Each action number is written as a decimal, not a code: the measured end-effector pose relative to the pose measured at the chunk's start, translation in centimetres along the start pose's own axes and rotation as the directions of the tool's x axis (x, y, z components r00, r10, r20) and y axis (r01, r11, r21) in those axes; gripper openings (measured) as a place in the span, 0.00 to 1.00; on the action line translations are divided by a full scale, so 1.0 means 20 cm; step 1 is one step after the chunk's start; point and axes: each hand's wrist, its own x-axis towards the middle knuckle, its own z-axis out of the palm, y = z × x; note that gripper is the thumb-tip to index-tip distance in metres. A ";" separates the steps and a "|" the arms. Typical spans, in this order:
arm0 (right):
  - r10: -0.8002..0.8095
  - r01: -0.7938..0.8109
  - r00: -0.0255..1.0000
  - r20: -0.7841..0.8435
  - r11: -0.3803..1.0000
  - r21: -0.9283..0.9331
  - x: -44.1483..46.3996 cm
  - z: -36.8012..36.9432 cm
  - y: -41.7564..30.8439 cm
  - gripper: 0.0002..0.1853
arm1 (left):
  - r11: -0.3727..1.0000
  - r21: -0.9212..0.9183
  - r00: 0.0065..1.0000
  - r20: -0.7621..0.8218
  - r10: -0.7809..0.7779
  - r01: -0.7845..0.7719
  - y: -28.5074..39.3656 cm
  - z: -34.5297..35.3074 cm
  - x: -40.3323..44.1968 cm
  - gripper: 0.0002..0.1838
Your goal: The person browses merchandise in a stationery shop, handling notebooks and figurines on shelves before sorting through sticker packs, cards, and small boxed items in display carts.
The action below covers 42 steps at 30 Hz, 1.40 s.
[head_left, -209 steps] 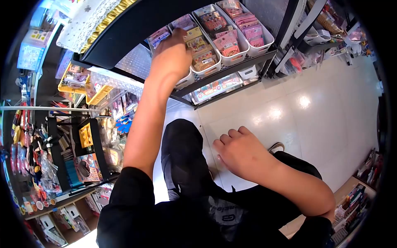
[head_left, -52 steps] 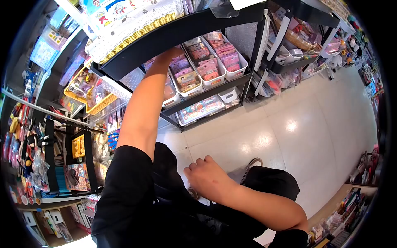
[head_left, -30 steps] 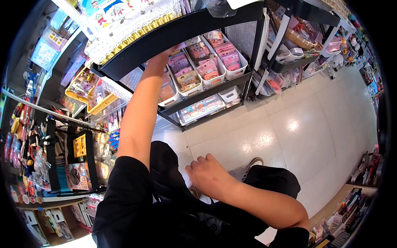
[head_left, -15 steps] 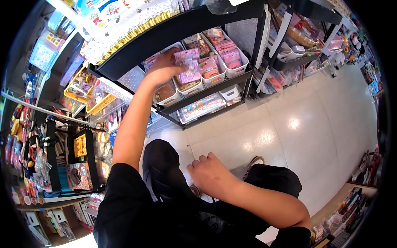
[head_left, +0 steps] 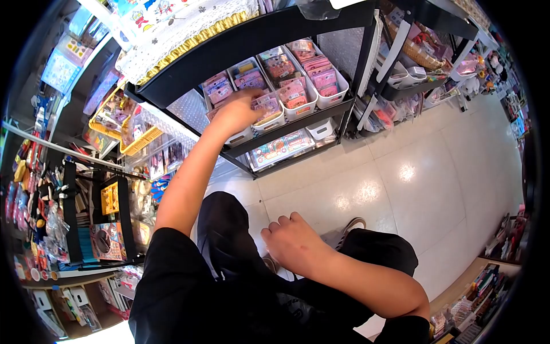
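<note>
My left hand reaches into a row of white bins on a black shelf cart. Its fingers are bent and blurred at the upper edge of a purple-and-pink packet, which stands at the front of a white bin. Whether they grip that packet I cannot tell. Low over my legs, my right hand is curled closed, with its back facing up and no object showing in it. More pink packets fill the bin just right of my left hand.
The cart's black upper shelf edge runs above the bins. Flat picture packages lie on its lower shelf. A yellow basket stands left of the cart. Pale floor tiles stretch to the right, and crowded shelves line both sides.
The purple-and-pink packet that my left hand held up over the bins now stands at a bin's front. My left hand has shifted right and slightly down. My right hand has barely moved.
</note>
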 end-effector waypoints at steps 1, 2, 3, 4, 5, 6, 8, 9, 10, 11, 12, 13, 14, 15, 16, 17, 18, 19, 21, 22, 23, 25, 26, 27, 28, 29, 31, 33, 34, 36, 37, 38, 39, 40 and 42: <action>0.002 -0.002 1.000 0.009 1.000 0.006 0.00 -0.01 0.00 0.05 | 0.999 0.045 0.999 0.043 -0.003 0.001 0.01 -0.01 0.00 0.31; 0.001 -0.001 1.000 0.011 1.000 0.005 0.00 -0.01 0.00 0.05 | 0.996 0.091 0.996 0.086 -0.008 0.000 0.01 -0.01 -0.01 0.31; 0.004 -0.004 1.000 0.010 1.000 0.006 0.00 -0.01 0.00 0.06 | 0.996 0.090 0.996 0.084 -0.009 0.001 0.00 -0.01 -0.01 0.31; 0.006 -0.006 1.000 0.009 1.000 0.007 0.00 -0.01 0.00 0.06 | 0.990 0.138 0.996 0.087 0.004 -0.016 -0.01 0.01 0.00 0.31; 0.003 -0.003 1.000 0.011 1.000 0.005 0.00 -0.01 0.00 0.06 | 0.982 0.185 0.996 0.090 0.016 -0.033 -0.01 0.01 0.00 0.31; 0.002 -0.002 1.000 0.017 1.000 0.011 0.00 -0.01 0.00 0.06 | 0.982 0.185 0.996 0.088 0.015 -0.031 0.01 0.01 -0.01 0.31; 0.000 0.000 1.000 0.023 1.000 0.015 0.01 -0.01 0.00 0.06 | 0.973 0.229 0.997 0.078 0.002 -0.020 0.06 -0.01 -0.03 0.31; -0.002 0.001 1.000 0.026 1.000 0.013 0.01 -0.02 0.00 0.06 | 0.973 0.229 0.997 0.076 0.001 -0.018 0.07 0.00 -0.04 0.31; -0.003 0.003 1.000 0.030 1.000 0.011 0.01 -0.02 0.00 0.07 | 0.969 0.247 1.000 0.025 0.002 -0.008 0.07 0.01 -0.05 0.30; -0.004 0.004 1.000 0.030 1.000 0.010 0.01 -0.01 0.00 0.07 | 0.964 0.265 1.000 -0.024 0.004 0.003 0.06 0.02 -0.05 0.30; -0.007 0.007 1.000 0.020 1.000 -0.008 0.00 0.00 0.00 0.07 | 0.964 0.265 1.000 -0.025 0.003 0.003 0.04 0.04 -0.06 0.30; -0.010 0.010 1.000 0.011 1.000 -0.027 0.00 0.00 0.00 0.09 | 0.963 0.270 0.999 -0.055 0.004 0.011 0.02 0.06 -0.06 0.29; -0.010 0.010 1.000 0.011 1.000 -0.028 0.00 0.00 0.00 0.09 | 0.961 0.275 0.996 -0.084 0.005 0.019 0.01 0.07 -0.06 0.29; -0.009 0.009 1.000 0.011 0.999 -0.031 0.00 0.00 0.00 0.09 | 0.962 0.273 0.996 -0.086 0.005 0.019 0.03 0.06 -0.07 0.29; -0.007 0.008 1.000 0.011 0.999 -0.034 0.00 0.00 0.00 0.09 | 0.968 0.250 0.998 -0.067 -0.005 0.021 0.06 0.04 -0.08 0.28; -0.006 0.007 1.000 0.012 0.999 -0.034 -0.01 0.00 0.00 0.09 | 0.974 0.227 0.999 -0.047 -0.014 0.024 0.08 0.03 -0.08 0.28; -0.008 0.008 1.000 0.017 0.999 -0.039 -0.01 -0.01 0.00 0.09 | 0.974 0.226 0.999 -0.046 -0.013 0.023 0.07 0.03 -0.08 0.28; -0.009 0.010 1.000 0.023 0.999 -0.043 -0.01 -0.01 0.00 0.09 | 0.972 0.234 1.000 -0.002 -0.001 0.002 0.05 0.03 -0.08 0.27; 0.000 0.001 0.999 0.037 0.999 -0.041 -0.01 -0.01 0.00 0.10 | 0.970 0.242 0.999 0.041 0.010 -0.019 0.04 0.03 -0.07 0.26; 0.007 -0.005 0.999 0.050 0.999 -0.039 -0.01 -0.01 0.00 0.10 | 0.967 0.255 0.997 0.077 0.002 -0.021 0.06 0.02 -0.06 0.25; 0.006 -0.004 0.999 0.051 0.999 -0.039 -0.01 -0.01 0.00 0.10 | 0.963 0.267 0.994 0.111 -0.007 -0.023 0.07 0.02 -0.06 0.24; 0.008 -0.006 0.999 0.047 1.000 -0.027 -0.01 -0.02 -0.01 0.06 | 0.950 0.303 0.996 0.071 0.057 -0.076 0.02 0.06 -0.05 0.23; 0.008 -0.007 0.999 0.047 1.000 -0.028 -0.01 0.01 0.00 0.06 | 0.932 0.340 0.992 0.035 0.123 -0.128 0.00 0.08 -0.04 0.23; 0.005 -0.003 0.999 -0.040 0.999 0.042 0.00 0.03 0.01 0.04 | 0.932 0.339 0.991 0.035 0.126 -0.130 0.01 0.06 -0.03 0.23; 0.009 0.005 0.992 -0.128 0.994 0.113 0.01 0.05 0.01 0.05 | 0.959 0.257 0.992 -0.008 0.127 -0.121 0.02 0.05 -0.03 0.22; 0.014 0.001 0.992 -0.129 0.993 0.114 0.00 0.06 0.01 0.05 | 0.978 0.174 0.991 -0.048 0.124 -0.114 0.03 0.03 -0.02 0.21; 0.023 -0.024 0.998 0.061 0.999 0.026 0.00 0.03 -0.01 0.07 | 0.974 0.177 0.990 -0.011 0.144 -0.140 0.05 0.00 -0.01 0.19; 0.023 -0.025 0.997 0.073 0.999 0.028 0.00 0.03 0.00 0.07 | 0.970 0.191 0.989 0.044 0.143 -0.148 0.06 0.00 0.00 0.18; 0.024 -0.026 0.996 0.082 0.999 0.026 0.00 0.03 0.00 0.07 | 0.971 0.191 0.989 0.043 0.141 -0.146 0.06 0.00 0.00 0.18; 0.021 -0.023 0.995 0.094 1.000 0.017 0.01 0.03 0.00 0.07 | 0.957 0.255 0.990 0.047 0.132 -0.140 0.05 0.02 0.01 0.16; 0.022 -0.023 0.994 0.105 1.000 0.009 0.00 0.02 0.00 0.07 | 0.957 0.255 0.990 0.047 0.132 -0.140 0.05 0.01 0.01 0.16; 0.023 -0.024 0.994 0.105 1.000 0.008 0.00 0.02 0.00 0.07 | 0.951 0.273 0.990 0.051 0.134 -0.143 0.05 0.00 0.01 0.15; 0.009 -0.009 1.000 0.012 1.000 0.008 -0.01 0.03 0.00 0.05 | 0.946 0.290 0.989 0.055 0.138 -0.148 0.06 -0.01 0.01 0.15; -0.002 0.002 0.997 -0.082 1.000 0.008 -0.02 0.03 0.00 0.04 | 0.945 0.288 0.988 0.058 0.144 -0.155 0.08 -0.03 0.02 0.15; 0.011 -0.011 0.999 -0.034 1.000 -0.004 -0.03 0.01 -0.01 0.05 | 0.929 0.351 0.993 0.045 0.107 -0.116 0.12 -0.08 0.01 0.15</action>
